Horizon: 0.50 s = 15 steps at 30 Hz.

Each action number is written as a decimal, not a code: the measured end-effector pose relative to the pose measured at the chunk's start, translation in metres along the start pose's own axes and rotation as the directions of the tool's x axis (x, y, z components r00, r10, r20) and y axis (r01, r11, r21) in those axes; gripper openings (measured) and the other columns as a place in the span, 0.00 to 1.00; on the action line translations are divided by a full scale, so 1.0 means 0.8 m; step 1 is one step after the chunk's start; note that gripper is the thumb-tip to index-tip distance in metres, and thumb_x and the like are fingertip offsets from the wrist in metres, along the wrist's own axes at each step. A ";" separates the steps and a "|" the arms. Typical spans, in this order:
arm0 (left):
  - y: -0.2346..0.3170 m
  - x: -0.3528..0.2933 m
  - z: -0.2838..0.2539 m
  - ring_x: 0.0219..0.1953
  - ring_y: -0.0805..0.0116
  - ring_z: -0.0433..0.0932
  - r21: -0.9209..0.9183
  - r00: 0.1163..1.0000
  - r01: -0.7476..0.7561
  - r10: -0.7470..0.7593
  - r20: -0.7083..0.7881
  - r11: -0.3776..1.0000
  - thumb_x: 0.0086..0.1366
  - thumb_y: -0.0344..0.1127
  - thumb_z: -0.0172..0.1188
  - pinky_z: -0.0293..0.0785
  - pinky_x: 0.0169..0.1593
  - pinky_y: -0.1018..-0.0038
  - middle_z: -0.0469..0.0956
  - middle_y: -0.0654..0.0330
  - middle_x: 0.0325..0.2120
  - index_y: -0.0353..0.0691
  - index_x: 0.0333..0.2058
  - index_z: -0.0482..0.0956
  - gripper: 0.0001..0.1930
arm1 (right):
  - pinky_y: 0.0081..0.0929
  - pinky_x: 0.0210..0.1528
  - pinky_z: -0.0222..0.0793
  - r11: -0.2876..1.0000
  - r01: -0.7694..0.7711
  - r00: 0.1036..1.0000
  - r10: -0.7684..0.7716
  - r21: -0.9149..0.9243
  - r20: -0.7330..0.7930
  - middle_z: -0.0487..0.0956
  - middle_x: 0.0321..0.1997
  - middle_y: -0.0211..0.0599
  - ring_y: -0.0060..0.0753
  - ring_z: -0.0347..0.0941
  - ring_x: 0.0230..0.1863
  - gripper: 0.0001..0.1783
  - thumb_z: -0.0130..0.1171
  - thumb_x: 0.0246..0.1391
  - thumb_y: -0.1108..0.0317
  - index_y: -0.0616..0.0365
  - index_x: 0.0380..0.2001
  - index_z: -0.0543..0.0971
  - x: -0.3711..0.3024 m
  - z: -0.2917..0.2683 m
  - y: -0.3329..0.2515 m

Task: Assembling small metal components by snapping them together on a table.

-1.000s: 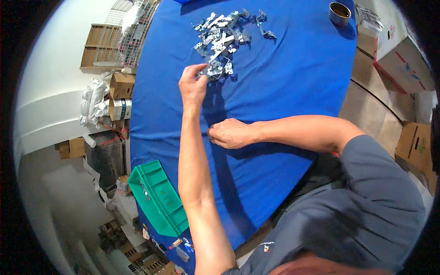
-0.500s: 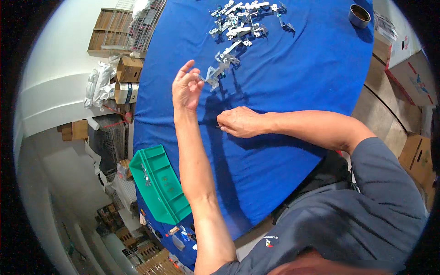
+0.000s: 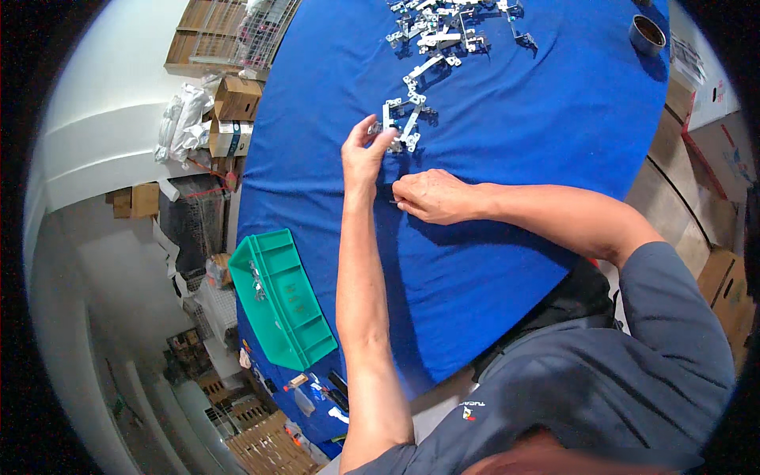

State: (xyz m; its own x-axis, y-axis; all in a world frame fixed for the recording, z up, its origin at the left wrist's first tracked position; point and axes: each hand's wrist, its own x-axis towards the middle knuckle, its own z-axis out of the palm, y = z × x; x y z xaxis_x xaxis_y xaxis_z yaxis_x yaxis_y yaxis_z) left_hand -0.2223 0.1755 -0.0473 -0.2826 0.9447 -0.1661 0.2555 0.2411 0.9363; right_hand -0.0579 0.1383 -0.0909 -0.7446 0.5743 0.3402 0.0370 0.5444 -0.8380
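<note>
My left hand (image 3: 365, 158) reaches over the blue cloth with thumb and forefinger apart around the end of a silver metal bracket (image 3: 387, 117). It is the nearest of several linked or touching brackets; whether the fingertips touch it is hard to see. Just below and to the right, my right hand (image 3: 434, 196) is closed above the cloth. A thin, greyish tip sticks out from its fingers, and the rest of that thing is hidden. Farther off lies a heap of similar metal brackets (image 3: 443, 38) with small dark and bluish parts.
A green plastic bin (image 3: 305, 336) with a few small metal pieces stands left of my left forearm. A round tin (image 3: 647, 36) sits at the far right of the blue-covered table (image 3: 546, 119). Cardboard boxes (image 3: 237, 99) line the left, and a white carton (image 3: 716, 131) stands at right.
My left hand has turned from palm-up to reaching in at the nearest bracket, with its thumb swung to the right. My right hand stays closed in about the same place. The view has shifted slightly.
</note>
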 end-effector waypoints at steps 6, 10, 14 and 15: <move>0.007 0.028 0.034 0.50 0.57 0.78 0.708 0.859 -0.450 0.479 0.178 0.544 0.50 0.31 0.66 0.78 0.50 0.67 0.66 0.43 0.60 0.36 0.55 0.75 0.30 | 0.53 0.36 0.73 0.998 0.019 1.000 -0.019 -0.059 0.011 0.79 0.31 0.51 0.57 0.77 0.35 0.11 0.52 0.58 0.65 0.62 0.32 0.75 0.003 0.004 -0.001; 0.037 0.038 0.059 0.42 0.60 0.81 -0.144 0.988 -0.137 0.124 -0.096 0.980 0.57 0.25 0.60 0.79 0.45 0.63 0.75 0.48 0.51 0.31 0.54 0.73 0.24 | 0.54 0.36 0.73 0.999 0.038 0.999 -0.038 -0.005 -0.015 0.79 0.30 0.53 0.60 0.77 0.34 0.10 0.52 0.57 0.65 0.63 0.31 0.75 0.000 0.001 0.004; 0.047 0.045 0.057 0.36 0.59 0.80 -0.500 0.997 -0.063 0.036 -0.063 0.864 0.64 0.21 0.56 0.82 0.39 0.66 0.79 0.47 0.39 0.31 0.46 0.70 0.12 | 0.54 0.37 0.72 0.999 0.010 1.000 -0.010 -0.032 -0.004 0.79 0.32 0.53 0.60 0.77 0.35 0.11 0.52 0.57 0.65 0.63 0.31 0.75 0.000 0.001 0.002; 0.048 0.044 0.059 0.36 0.59 0.80 -0.500 0.998 -0.060 0.035 -0.059 0.864 0.64 0.21 0.56 0.82 0.39 0.66 0.79 0.47 0.39 0.31 0.46 0.70 0.12 | 0.54 0.37 0.72 0.999 0.007 1.000 -0.007 -0.033 -0.005 0.79 0.32 0.53 0.60 0.77 0.35 0.11 0.52 0.57 0.65 0.63 0.31 0.75 -0.002 0.001 0.005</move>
State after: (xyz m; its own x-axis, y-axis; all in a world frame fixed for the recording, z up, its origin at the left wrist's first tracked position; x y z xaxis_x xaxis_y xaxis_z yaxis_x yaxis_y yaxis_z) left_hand -0.1791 0.2285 -0.0318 -0.3278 0.9378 -0.1142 -0.2249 0.0400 0.9736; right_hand -0.0571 0.1390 -0.0950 -0.7412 0.5739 0.3483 0.0538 0.5679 -0.8213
